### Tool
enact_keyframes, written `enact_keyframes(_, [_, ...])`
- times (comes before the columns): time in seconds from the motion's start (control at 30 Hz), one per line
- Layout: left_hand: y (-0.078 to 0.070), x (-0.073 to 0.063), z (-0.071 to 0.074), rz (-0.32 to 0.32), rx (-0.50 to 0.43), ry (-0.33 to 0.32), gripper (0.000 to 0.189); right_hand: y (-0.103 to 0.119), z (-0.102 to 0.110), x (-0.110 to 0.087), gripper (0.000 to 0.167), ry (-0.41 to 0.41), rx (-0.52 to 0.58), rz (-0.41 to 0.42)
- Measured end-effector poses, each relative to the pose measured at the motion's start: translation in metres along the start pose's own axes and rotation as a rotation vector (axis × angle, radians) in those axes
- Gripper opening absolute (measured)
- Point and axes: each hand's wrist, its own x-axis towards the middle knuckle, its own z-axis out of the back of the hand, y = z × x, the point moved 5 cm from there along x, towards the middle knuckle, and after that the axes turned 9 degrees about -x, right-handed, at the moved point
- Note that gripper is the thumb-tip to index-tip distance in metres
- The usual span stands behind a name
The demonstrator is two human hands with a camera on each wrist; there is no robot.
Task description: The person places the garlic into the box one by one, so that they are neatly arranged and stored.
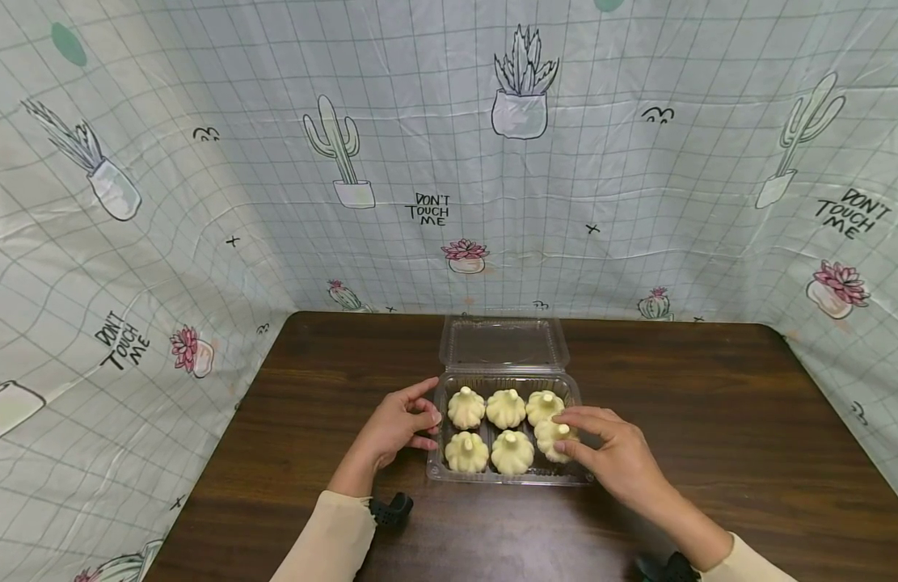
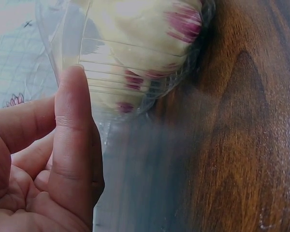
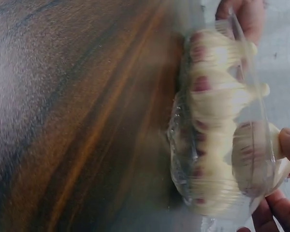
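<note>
A clear plastic clamshell container (image 1: 510, 479) lies on the table with its lid (image 1: 503, 343) folded back. Inside it are several cream, ribbed garlic bulbs (image 1: 466, 453) with stubby stems; purple marks show on their sides in both wrist views. At the left wall, my left hand (image 1: 398, 420) holds the container's edge by thumb and fingers. My right hand (image 1: 616, 449) pinches the front right garlic bulb (image 1: 552, 440) between thumb and fingers. That bulb sits raised and tilted in the right wrist view (image 3: 251, 157), leaning over the rim, and in the head view overlaps the bulb behind it.
The dark brown wooden table (image 1: 710, 388) extends on both sides of the container. Behind and at the sides hangs a pale grid-patterned cloth (image 1: 390, 259) with printed potted plants. Black straps (image 1: 392, 511) sit by the wrists.
</note>
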Motion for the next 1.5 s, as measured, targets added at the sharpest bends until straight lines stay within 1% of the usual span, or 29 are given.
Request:
enact_keyframes(0.2, [0.000, 0.001, 0.000, 0.000, 0.001, -0.002, 0.065, 0.007, -0.003, -0.002, 0.036, -0.123, -0.039, 0.155])
enact_keyframes(0.33, [0.000, 0.001, 0.000, -0.001, 0.002, -0.002, 0.066, 0.009, -0.004, -0.002, 0.034, -0.158, -0.081, 0.215])
enact_keyframes(0.53, [0.001, 0.002, 0.000, 0.002, -0.002, -0.001, 0.066, 0.011, -0.006, -0.004, 0.033, -0.178, -0.129, 0.280])
enact_keyframes(0.63, [0.000, 0.001, 0.000, 0.002, -0.003, 0.000, 0.066, 0.011, -0.008, -0.004, 0.033, -0.175, -0.138, 0.289])
enact_keyframes(0.9, [0.000, 0.001, 0.000, 0.005, -0.006, 0.000, 0.066, 0.009, -0.011, -0.006, 0.035, -0.151, -0.163, 0.265])
enact_keyframes(1.1, [0.000, 0.000, 0.000, 0.002, -0.006, 0.002, 0.066, 0.008, -0.011, -0.006, 0.038, -0.153, -0.161, 0.263])
enact_keyframes(1.3, [0.000, 0.000, 0.000, 0.003, -0.002, 0.003, 0.066, 0.006, -0.012, -0.007, 0.041, -0.133, -0.118, 0.257])
enact_keyframes(1.5, [0.001, 0.001, 0.000, 0.007, -0.004, 0.000, 0.066, 0.001, -0.012, -0.005, 0.046, -0.097, -0.025, 0.231])
